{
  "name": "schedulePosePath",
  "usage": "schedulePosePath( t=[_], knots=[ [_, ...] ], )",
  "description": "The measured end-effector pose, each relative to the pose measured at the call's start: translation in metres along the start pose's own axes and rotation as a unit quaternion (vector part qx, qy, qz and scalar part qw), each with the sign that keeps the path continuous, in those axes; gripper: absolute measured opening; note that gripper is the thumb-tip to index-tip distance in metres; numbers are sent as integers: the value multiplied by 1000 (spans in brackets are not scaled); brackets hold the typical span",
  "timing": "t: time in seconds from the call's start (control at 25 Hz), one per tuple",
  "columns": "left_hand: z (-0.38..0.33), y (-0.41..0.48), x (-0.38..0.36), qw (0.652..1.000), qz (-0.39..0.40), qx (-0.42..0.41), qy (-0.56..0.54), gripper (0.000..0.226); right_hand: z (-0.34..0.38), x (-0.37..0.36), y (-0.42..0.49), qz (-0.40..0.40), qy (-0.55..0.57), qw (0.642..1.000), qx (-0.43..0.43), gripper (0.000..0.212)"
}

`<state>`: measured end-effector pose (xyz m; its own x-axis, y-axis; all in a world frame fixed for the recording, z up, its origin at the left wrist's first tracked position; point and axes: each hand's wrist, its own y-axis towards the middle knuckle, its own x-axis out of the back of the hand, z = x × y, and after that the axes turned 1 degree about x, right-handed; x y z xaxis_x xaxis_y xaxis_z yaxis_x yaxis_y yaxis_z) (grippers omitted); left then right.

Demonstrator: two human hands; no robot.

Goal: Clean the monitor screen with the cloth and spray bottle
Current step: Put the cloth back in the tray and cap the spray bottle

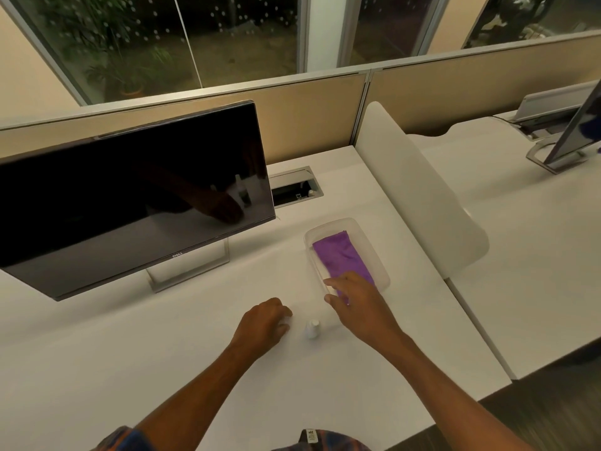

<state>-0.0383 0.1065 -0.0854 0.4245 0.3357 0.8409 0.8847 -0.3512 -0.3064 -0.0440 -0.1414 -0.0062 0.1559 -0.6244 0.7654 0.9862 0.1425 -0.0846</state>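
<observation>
A dark, switched-off monitor stands on a silver foot at the left of the white desk. A purple cloth lies folded in a clear plastic tray to the monitor's right. A small white spray bottle stands upright on the desk between my hands. My left hand rests on the desk just left of the bottle, fingers curled, apart from it. My right hand hovers over the near end of the tray, fingers spread above the cloth's near edge, holding nothing.
An open cable hatch sits in the desk behind the tray. A white divider panel rises at the desk's right edge. Beyond it is a second desk with another monitor. A beige partition and windows run along the back.
</observation>
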Motion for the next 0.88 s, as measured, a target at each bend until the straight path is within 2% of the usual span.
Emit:
schedulePosePath(
  t=[0.28, 0.4, 0.56, 0.72, 0.88],
  knots=[
    [-32, -12, 28, 983, -108, -17, -148, 17, 27, 3, -8, 17, 46, 998, 41, 28],
    [-45, -14, 45, 968, -138, -49, -202, 19, 43, 1, -8, 14, 71, 997, 33, 31],
    [-57, -19, 53, 957, -174, -47, -229, 19, 54, 5, -10, -11, 108, 994, 3, 28],
    [-59, -25, 45, 950, -179, -59, -250, 26, 54, 10, -14, -11, 80, 997, 9, 24],
    [-48, -36, 31, 967, -115, -49, -224, 48, 47, 9, -26, 14, 24, 999, 22, 26]
  ],
)
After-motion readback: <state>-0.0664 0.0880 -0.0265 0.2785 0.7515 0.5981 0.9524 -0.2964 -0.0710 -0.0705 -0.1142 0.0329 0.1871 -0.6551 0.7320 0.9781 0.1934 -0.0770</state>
